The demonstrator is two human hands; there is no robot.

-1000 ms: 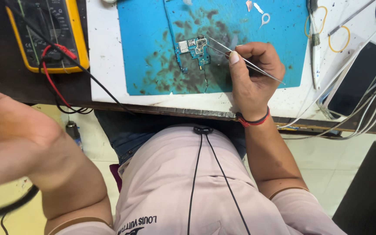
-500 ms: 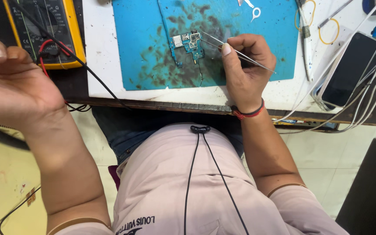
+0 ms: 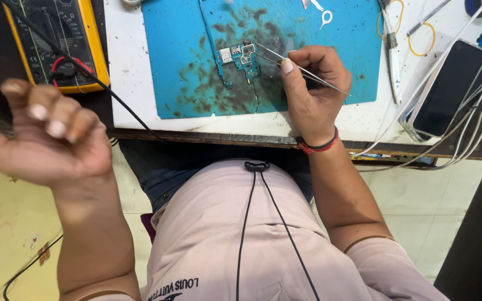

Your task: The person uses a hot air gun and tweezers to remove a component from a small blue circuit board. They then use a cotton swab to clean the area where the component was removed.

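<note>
Nearest, at the left of the frame, the left hand (image 3: pixel 46 134) hung raised off the bench edge, palm up and fingers loosely curled. Whether it pinched the dark blurred shape by its fingertips could not be told.

Farther in, at upper centre, the right hand (image 3: pixel 311 95), a red band at its wrist, pinched a pair of thin metal tweezers (image 3: pixel 302 68) between thumb and fingers. The tweezers were slim, silvery and long. Their long axis ran on a slant from lower right to upper left, with the tips pointing up-left at the small circuit board (image 3: pixel 241 56) and the blunt end jutting past the hand toward the right.

The board was teal, with pale square parts, and lay flat near the top middle of the blue work mat (image 3: pixel 179 72), which was blotched with dark stains. The tweezer tips met the board's right edge.

At upper left lay a yellow multimeter (image 3: pixel 57 39), a black lead running down from it. At upper right a dark smartphone (image 3: pixel 447 89) lay face up among white cables (image 3: pixel 475 128), well apart from the board.
</note>
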